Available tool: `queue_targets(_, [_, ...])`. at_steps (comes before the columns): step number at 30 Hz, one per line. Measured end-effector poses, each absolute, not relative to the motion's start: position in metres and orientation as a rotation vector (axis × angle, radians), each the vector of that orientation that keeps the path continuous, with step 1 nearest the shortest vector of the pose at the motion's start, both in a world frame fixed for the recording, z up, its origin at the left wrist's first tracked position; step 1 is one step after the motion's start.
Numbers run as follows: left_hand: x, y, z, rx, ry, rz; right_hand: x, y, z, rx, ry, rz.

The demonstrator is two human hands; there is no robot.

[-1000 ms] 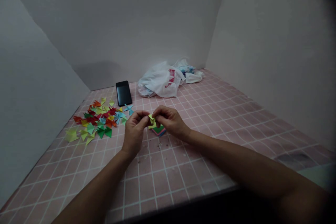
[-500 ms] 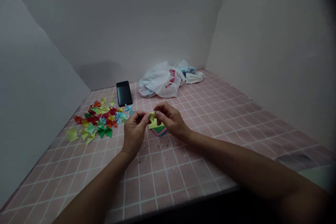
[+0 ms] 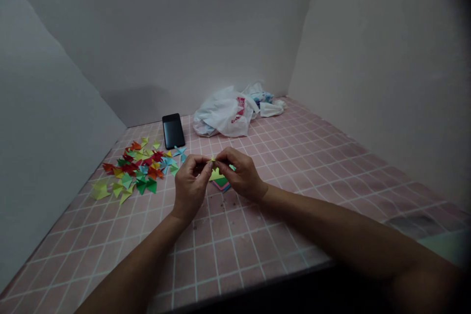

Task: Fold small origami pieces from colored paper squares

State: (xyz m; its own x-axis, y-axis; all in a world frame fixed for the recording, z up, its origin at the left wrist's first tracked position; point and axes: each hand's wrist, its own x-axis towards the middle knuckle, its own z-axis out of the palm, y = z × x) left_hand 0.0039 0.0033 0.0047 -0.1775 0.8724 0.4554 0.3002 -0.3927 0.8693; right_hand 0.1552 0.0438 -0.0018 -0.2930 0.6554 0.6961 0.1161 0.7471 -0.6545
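Observation:
My left hand (image 3: 191,184) and my right hand (image 3: 237,171) meet above the pink tiled counter (image 3: 257,235), both pinching a small yellow-green folded paper piece (image 3: 214,170) between thumb and fingertips. Right under the hands lies a small stack of coloured paper squares (image 3: 222,184), green on top. To the left, several folded paper pieces (image 3: 134,169) in red, green, yellow, orange and light blue are scattered on the tiles.
A black phone (image 3: 173,130) lies face up behind the scattered pieces. White plastic bags (image 3: 230,113) sit in the back corner. Grey walls close in on the left, back and right. The counter's front edge (image 3: 257,279) runs under my forearms.
My hands have drawn closer together and the yellow-green paper is pinched tighter, showing less of itself than one second ago. Everything on the counter stays put.

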Motion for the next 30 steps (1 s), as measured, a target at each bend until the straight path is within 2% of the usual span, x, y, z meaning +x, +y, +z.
queue_targets(9, [0.0049,0.001,0.011,1.899,1.494,1.603,0.1548,0.0423,-0.001,-0.65,-1.795,0.681])
queue_targets(22, [0.0051,0.003,0.0047,1.724,1.367,1.538,0.1521,0.0437,-0.0034,-0.681,-1.696,0.842])
queue_targets(30, [0.0039,0.0043,0.0026,1.713,1.449,1.554,0.1534,0.0428,-0.003,-0.619,-1.653,1.034])
